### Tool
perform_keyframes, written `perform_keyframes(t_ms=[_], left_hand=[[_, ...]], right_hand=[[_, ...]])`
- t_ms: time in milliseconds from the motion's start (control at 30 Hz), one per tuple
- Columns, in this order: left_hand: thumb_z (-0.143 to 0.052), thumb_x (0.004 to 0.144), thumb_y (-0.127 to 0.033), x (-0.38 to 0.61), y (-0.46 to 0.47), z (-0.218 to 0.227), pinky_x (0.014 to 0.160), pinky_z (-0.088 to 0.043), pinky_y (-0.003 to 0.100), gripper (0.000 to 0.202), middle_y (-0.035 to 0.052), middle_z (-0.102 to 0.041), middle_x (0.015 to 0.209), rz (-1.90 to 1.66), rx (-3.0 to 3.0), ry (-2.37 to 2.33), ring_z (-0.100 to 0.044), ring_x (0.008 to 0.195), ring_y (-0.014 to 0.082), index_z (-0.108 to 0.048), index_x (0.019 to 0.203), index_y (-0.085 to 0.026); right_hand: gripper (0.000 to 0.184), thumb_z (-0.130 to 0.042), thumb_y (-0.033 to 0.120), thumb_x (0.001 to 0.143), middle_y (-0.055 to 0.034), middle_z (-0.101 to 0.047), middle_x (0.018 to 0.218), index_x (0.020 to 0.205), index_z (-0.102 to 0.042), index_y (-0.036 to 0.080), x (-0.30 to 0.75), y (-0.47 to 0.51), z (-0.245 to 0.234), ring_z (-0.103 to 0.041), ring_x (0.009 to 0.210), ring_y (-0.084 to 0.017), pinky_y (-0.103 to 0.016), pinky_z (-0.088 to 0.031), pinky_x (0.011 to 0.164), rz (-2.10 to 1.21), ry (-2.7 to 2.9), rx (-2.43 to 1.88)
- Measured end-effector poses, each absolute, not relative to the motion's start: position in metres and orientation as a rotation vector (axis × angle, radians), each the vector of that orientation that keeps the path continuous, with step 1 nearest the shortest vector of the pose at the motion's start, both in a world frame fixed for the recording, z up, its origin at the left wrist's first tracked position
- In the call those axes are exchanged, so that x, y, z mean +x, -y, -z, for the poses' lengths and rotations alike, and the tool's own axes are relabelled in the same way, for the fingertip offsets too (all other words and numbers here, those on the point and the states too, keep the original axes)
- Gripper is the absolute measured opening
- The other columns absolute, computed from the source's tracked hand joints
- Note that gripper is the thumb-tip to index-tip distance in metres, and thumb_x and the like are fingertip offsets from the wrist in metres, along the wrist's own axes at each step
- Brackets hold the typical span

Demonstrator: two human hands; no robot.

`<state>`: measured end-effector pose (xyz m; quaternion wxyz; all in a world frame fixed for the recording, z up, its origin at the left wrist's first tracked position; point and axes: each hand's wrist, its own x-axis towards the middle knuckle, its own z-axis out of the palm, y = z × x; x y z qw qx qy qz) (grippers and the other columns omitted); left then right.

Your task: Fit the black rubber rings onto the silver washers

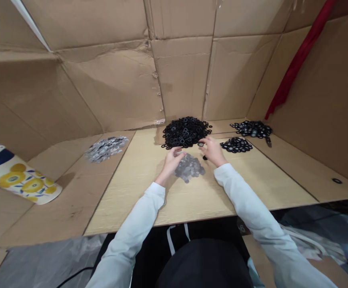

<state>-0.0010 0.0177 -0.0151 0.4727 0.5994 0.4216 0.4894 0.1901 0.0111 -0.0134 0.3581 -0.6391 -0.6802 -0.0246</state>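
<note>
A big heap of black rubber rings (186, 131) lies at the back of the wooden board (252, 188). In front of it sits a small pile of grey metal discs (190, 166). My left hand (173, 159) rests at the left edge of that grey pile, fingers curled and pinched together near the black heap's front. My right hand (212, 149) reaches toward the black heap and pinches a black ring (201, 144) between its fingertips. One loose black ring (205, 157) lies just below that hand.
Two smaller piles of black rings with light centres (236, 145) (252, 128) lie to the right. A second pile of grey discs (105, 148) sits at the left. A flowered paper cup (18, 176) lies at far left. Cardboard walls (117, 80) enclose the board. A stray ring (337, 181) lies far right.
</note>
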Motion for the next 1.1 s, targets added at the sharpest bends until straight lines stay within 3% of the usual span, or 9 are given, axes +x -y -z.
perform_keyframes(t_ms=[167, 333, 400, 567, 733, 833, 1100], left_hand=[[-0.061, 0.068, -0.021, -0.003, -0.018, 0.019, 0.087, -0.043, 0.037, 0.028, 0.0112, -0.063, 0.105, -1.220, 1.712, -1.168, -0.059, 0.095, 0.0221, -0.061, 0.096, -0.017], [-0.059, 0.068, -0.017, -0.004, -0.019, 0.022, 0.090, -0.041, 0.040, 0.027, 0.0112, -0.063, 0.105, -1.215, 1.841, -1.209, -0.057, 0.099, 0.0238, -0.062, 0.095, -0.017], [-0.058, 0.069, -0.017, -0.004, -0.019, 0.021, 0.091, -0.041, 0.040, 0.026, 0.0109, -0.063, 0.105, -1.212, 1.862, -1.215, -0.056, 0.100, 0.0239, -0.062, 0.094, -0.017], [-0.054, 0.072, -0.016, -0.003, -0.016, 0.020, 0.091, -0.041, 0.041, 0.026, 0.0130, -0.062, 0.107, -1.139, 1.986, -1.263, -0.055, 0.102, 0.0252, -0.061, 0.097, -0.015], [-0.051, 0.075, -0.016, -0.003, -0.014, 0.017, 0.096, -0.037, 0.038, 0.027, 0.0104, -0.061, 0.108, -1.024, 2.168, -1.342, -0.052, 0.106, 0.0225, -0.059, 0.101, -0.015], [-0.051, 0.076, -0.016, -0.004, -0.015, 0.018, 0.098, -0.036, 0.035, 0.026, 0.0079, -0.061, 0.108, -0.968, 2.228, -1.386, -0.051, 0.107, 0.0204, -0.059, 0.100, -0.017], [-0.050, 0.075, -0.015, -0.007, -0.020, 0.020, 0.094, -0.039, 0.036, 0.024, 0.0089, -0.061, 0.105, -1.043, 2.147, -1.416, -0.052, 0.104, 0.0210, -0.060, 0.097, -0.015]], right_hand=[[0.032, -0.053, 0.017, 0.076, -0.0209, -0.059, 0.105, 0.105, -0.065, 0.010, 0.255, -0.020, 0.017, -0.053, 0.102, -0.031, -0.041, -0.040, 0.086, 0.119, 1.424, -2.124], [0.030, -0.063, 0.016, 0.068, -0.0100, -0.069, 0.091, 0.098, -0.068, 0.014, 0.247, -0.023, 0.020, -0.063, 0.083, -0.020, -0.029, -0.045, 0.079, -0.398, 1.830, -1.833], [0.029, -0.064, 0.014, 0.066, -0.0084, -0.070, 0.091, 0.095, -0.069, 0.016, 0.236, -0.023, 0.021, -0.064, 0.081, -0.020, -0.028, -0.046, 0.078, -0.466, 1.956, -1.798], [0.044, -0.064, 0.007, 0.061, -0.0090, -0.069, 0.100, 0.104, -0.066, 0.018, 0.220, -0.021, 0.024, -0.064, 0.089, -0.021, -0.028, -0.046, 0.080, -0.452, 2.089, -1.787], [0.025, -0.059, 0.006, 0.066, -0.0090, -0.070, 0.094, 0.085, -0.072, 0.017, 0.205, -0.021, 0.023, -0.063, 0.091, -0.021, -0.026, -0.044, 0.084, -0.385, 2.214, -1.817], [0.025, -0.058, 0.006, 0.065, -0.0087, -0.071, 0.092, 0.083, -0.072, 0.016, 0.209, -0.023, 0.020, -0.064, 0.090, -0.020, -0.023, -0.044, 0.081, -0.362, 2.205, -1.870], [0.028, -0.057, 0.019, 0.072, -0.0146, -0.069, 0.098, 0.095, -0.069, 0.010, 0.302, -0.030, 0.020, -0.062, 0.094, -0.024, -0.030, -0.043, 0.087, 0.012, 1.575, -2.078]])
